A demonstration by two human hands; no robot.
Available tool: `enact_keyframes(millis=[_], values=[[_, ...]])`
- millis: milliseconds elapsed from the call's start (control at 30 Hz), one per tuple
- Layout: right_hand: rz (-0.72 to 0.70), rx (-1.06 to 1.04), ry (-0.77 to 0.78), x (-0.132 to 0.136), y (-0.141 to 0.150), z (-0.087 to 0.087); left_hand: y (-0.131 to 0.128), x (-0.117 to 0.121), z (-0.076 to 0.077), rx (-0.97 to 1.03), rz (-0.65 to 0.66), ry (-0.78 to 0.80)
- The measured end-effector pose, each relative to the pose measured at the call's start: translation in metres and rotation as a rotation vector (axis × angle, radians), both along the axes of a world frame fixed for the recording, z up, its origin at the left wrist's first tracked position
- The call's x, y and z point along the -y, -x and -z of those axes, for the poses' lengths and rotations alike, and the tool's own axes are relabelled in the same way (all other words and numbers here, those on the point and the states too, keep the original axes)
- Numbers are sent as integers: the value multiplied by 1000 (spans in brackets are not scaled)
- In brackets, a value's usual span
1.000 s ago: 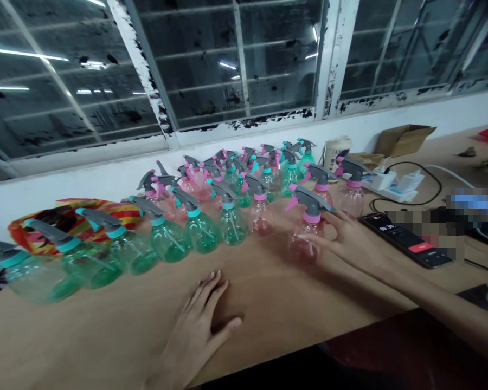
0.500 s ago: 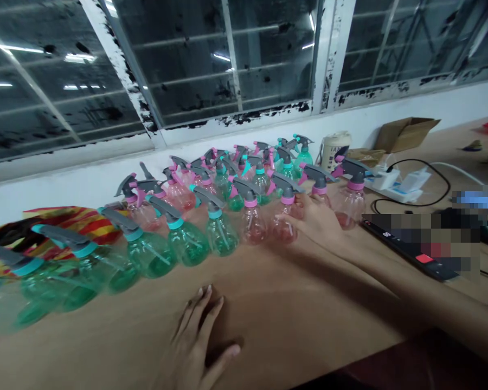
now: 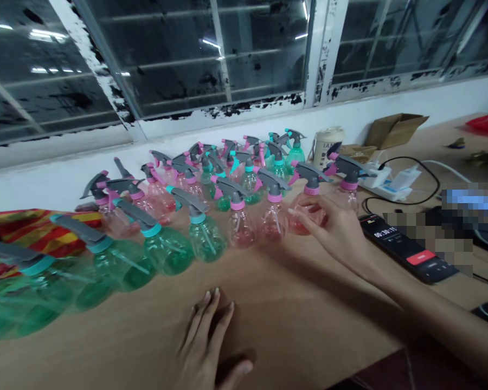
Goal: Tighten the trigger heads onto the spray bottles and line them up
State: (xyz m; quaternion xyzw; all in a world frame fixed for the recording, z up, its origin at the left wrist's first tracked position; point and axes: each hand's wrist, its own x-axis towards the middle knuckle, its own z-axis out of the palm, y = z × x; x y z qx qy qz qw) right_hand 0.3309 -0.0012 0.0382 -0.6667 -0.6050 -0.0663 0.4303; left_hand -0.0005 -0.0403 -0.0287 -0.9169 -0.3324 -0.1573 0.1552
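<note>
My right hand (image 3: 335, 225) reaches across the table to a pink spray bottle (image 3: 305, 216), its thumb and fingers curved about the clear body below the pink collar. Just left of it stand two more pink spray bottles, the nearer one (image 3: 274, 221) upright beside my fingers. Partly behind my right hand is another pink spray bottle (image 3: 348, 189) with a grey trigger head. My left hand (image 3: 209, 338) rests on the bare tabletop, fingers stretched and holding nothing. Green spray bottles (image 3: 206, 237) with turquoise collars continue the front row to the left.
More pink and green bottles (image 3: 248, 176) crowd behind the front row. A phone (image 3: 402, 244) with a running timer lies right of my forearm, near a power strip (image 3: 386, 181) with cables. Farther back are a cream cup (image 3: 327, 146), a cardboard box (image 3: 394, 131) and a patterned cloth (image 3: 36, 227).
My right hand has moved from one pink bottle to the pink bottle on its right. The view has shifted slightly; my left hand stays flat on the table.
</note>
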Motion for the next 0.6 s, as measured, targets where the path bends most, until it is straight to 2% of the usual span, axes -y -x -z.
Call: enact_keyframes(millis=[167, 300, 500, 600], values=[[169, 96, -10, -2, -25, 5, -11, -5, 2, 0, 27, -59], [305, 176, 52, -16, -26, 7, -16, -7, 3, -24, 33, -69], [352, 144, 98, -25, -22, 7, -18, -9, 0, -41, 37, -74], [344, 98, 192, -29, -22, 6, -19, -9, -1, -53, 31, -67]])
